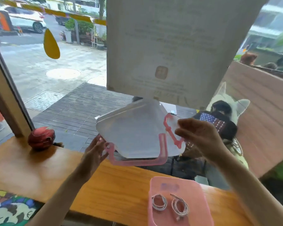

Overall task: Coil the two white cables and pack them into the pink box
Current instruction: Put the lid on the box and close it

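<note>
The pink box (155,201) stands open on the wooden counter at the lower right. Two coiled white cables lie side by side inside it, the left coil (159,204) and the right coil (180,207). I hold the box's lid (134,132), translucent white with pink clips, up in the air above the counter, tilted. My left hand (95,152) grips its lower left pink clip. My right hand (201,136) grips its right edge by the pink latch.
The wooden counter (39,173) runs along a window. A red ball-like object (41,138) sits at the counter's far left. A colourful printed sheet (11,207) lies at the lower left. A white paper notice (178,46) hangs on the glass ahead.
</note>
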